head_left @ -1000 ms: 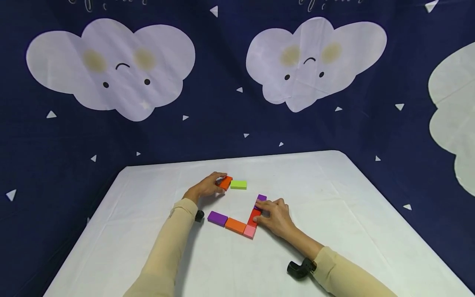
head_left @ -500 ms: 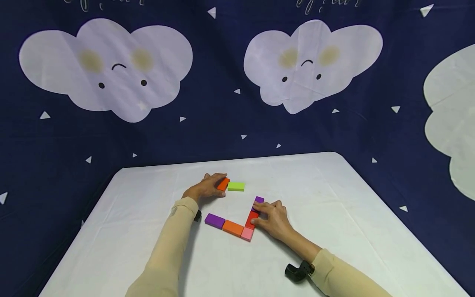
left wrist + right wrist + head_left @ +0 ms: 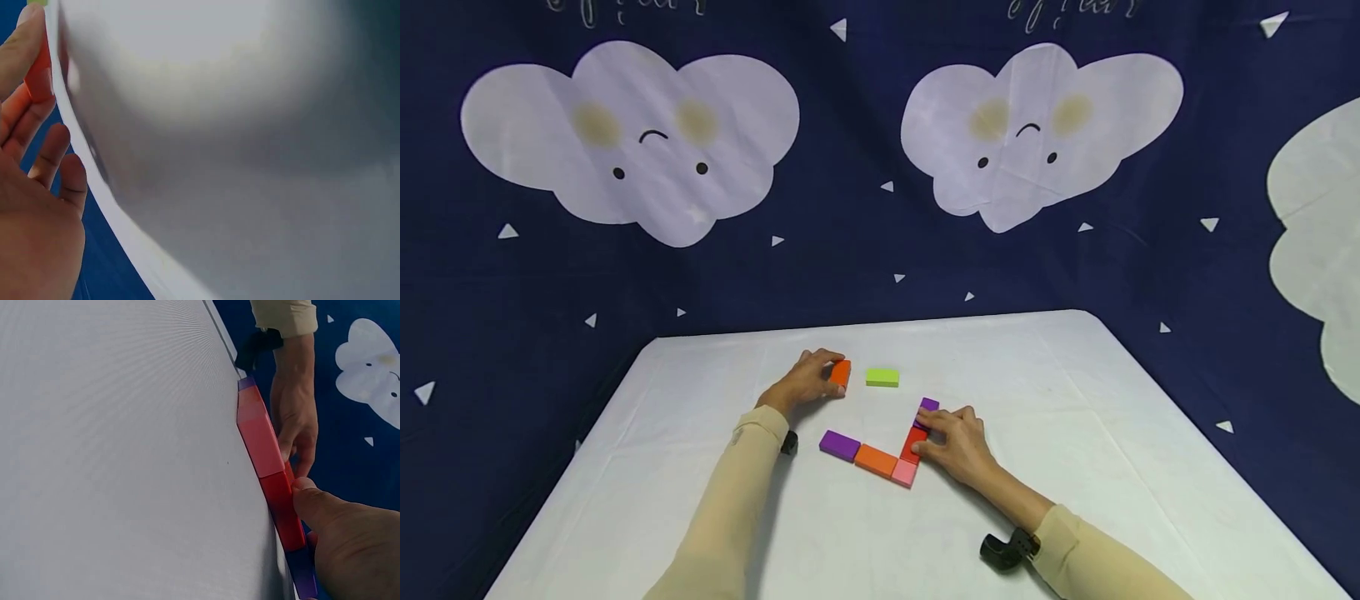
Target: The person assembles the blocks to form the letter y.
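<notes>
In the head view my left hand [image 3: 807, 377] pinches an orange-red block [image 3: 840, 374] between thumb and fingers, near the table's far side. To its right, apart from it, lies a lime green block [image 3: 882, 377]. Nearer me, several blocks form a bent row: a purple block [image 3: 839, 445], an orange block [image 3: 876, 460], a pink block [image 3: 904, 472] at the corner, then a red block [image 3: 913, 444] and a second purple block [image 3: 929, 404]. My right hand [image 3: 961, 446] grips this far arm of the row, thumb at the red block, fingers over the purple one, partly hiding both.
A white-covered table [image 3: 1060, 375] bears all the blocks. Behind it hangs a dark blue cloth [image 3: 842, 283] with white clouds and small triangles. A black wrist camera [image 3: 1009, 550] sits at the right cuff.
My left hand has drawn the orange-red block to the left, so a gap now parts it from the lime green block. The right hand stays at the red and purple blocks.
</notes>
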Demonstrator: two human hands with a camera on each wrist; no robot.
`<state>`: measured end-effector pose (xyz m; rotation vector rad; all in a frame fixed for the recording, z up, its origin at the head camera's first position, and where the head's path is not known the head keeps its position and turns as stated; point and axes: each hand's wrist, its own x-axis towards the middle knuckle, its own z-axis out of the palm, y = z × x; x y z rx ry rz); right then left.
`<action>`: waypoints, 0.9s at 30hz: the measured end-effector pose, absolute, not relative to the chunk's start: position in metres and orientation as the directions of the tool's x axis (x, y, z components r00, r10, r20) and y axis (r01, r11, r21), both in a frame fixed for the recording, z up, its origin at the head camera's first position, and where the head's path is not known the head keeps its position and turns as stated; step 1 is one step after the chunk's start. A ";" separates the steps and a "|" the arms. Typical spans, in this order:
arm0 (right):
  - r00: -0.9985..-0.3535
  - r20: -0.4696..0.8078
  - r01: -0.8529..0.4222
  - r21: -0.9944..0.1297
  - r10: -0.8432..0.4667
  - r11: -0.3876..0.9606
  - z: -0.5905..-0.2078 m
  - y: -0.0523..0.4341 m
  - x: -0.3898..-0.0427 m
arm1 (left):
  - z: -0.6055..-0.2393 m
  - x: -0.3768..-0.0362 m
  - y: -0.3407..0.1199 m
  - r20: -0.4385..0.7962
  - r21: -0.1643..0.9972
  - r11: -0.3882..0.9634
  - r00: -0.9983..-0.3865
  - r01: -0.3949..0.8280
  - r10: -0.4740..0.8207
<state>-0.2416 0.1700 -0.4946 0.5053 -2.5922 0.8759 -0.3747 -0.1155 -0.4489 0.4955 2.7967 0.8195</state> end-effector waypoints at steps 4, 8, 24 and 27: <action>-0.879 0.427 -0.431 -0.516 -0.213 0.741 -0.494 0.171 -0.241 | -0.445 -0.371 -0.124 -0.056 0.596 0.770 -0.945 0.226 0.322; -0.883 0.420 -0.423 -0.526 -0.207 0.738 -0.494 0.172 -0.240 | -0.439 -0.364 -0.129 -0.015 0.600 0.761 -0.947 0.248 0.321; -0.905 0.377 -0.387 -0.533 -0.199 0.753 -0.494 0.171 -0.239 | -0.423 -0.312 -0.127 0.140 0.647 0.702 -0.951 0.298 0.275; -0.902 0.381 -0.394 -0.528 -0.204 0.752 -0.492 0.170 -0.239 | -0.418 -0.300 -0.125 0.147 0.659 0.690 -0.951 0.300 0.273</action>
